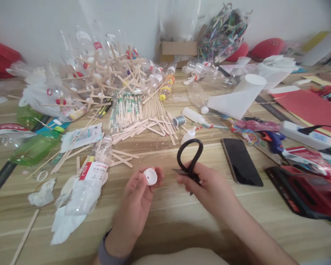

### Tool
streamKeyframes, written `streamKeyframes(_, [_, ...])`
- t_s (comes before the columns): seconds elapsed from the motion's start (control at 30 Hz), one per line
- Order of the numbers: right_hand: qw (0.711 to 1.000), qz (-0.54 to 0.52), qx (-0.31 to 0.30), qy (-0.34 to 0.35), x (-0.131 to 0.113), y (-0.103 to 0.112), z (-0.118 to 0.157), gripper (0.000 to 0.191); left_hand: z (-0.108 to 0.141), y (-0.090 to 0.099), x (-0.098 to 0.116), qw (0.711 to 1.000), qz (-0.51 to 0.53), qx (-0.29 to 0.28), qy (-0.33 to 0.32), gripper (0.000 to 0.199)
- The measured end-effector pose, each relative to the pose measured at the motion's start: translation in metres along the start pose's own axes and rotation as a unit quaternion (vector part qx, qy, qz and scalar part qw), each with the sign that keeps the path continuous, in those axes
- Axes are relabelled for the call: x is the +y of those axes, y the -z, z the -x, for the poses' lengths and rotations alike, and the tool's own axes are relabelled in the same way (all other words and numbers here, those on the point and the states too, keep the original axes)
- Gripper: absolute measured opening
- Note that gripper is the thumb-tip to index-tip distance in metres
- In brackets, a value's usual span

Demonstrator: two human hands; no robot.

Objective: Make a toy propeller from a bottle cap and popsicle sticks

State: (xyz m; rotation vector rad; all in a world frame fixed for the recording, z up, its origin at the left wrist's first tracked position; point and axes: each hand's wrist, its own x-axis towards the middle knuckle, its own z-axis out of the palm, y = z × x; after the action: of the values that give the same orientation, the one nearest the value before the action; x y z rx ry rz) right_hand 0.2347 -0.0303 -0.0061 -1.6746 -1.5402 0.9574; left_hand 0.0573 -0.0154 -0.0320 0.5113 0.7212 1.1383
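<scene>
A small white cap is held over the table by the left hand, pinched between its thumb and fingers. A little dark spot can be seen inside the cap. Black scissors are gripped by the closed fingers of the right hand, near the cap but not touching it. A phone is seen beside the right hand.
</scene>
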Motion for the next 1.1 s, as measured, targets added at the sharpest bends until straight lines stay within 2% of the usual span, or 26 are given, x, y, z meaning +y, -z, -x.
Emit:
streamKeyframes(0.17, [0.983,0.085,-0.059,0.154,-0.011,0.007,0.001,0.007,0.002,-0.001,0.002,0.997,0.006,-0.019,0.08,0.031])
streamKeyframes(0.33, [0.952,0.176,-0.122,0.218,-0.016,0.009,-0.002,0.016,0.005,-0.003,-0.001,0.984,-0.026,-0.047,0.168,0.034])
streamKeyframes(0.6, [0.865,0.343,-0.099,0.354,-0.018,0.011,-0.01,0.026,0.003,-0.003,-0.001,0.962,-0.033,-0.046,0.268,0.047])
streamKeyframes(0.83, [0.828,0.371,-0.129,0.4,-0.018,0.014,-0.015,0.023,0.001,-0.003,-0.001,0.942,-0.015,-0.041,0.334,0.047])
streamKeyframes(1.1, [0.805,0.424,-0.165,0.382,-0.026,0.014,-0.014,0.011,0.002,-0.005,-0.001,0.943,0.017,-0.022,0.33,0.039])
